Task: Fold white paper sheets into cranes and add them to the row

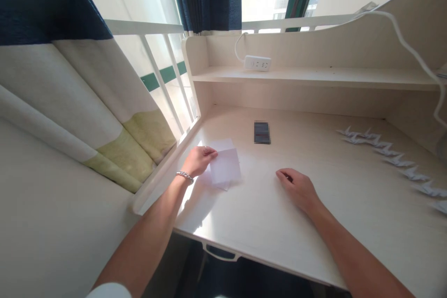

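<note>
Between the thumb and fingers of my left hand is the left edge of a square white sheet of paper. More white paper shows beneath and behind that sheet; how many pieces lie there I cannot tell. A beaded bracelet circles my left wrist. My right hand rests on the desk to the right, its fingers curled together, and nothing shows in it. Folded white paper cranes stand in a row along the desk's right side, apart from both hands.
A dark, blurred-out rectangular object lies on the desk beyond the hands. A white power strip sits on the shelf at the back. Curtains and white railings border the left side. A white cable hangs at right.
</note>
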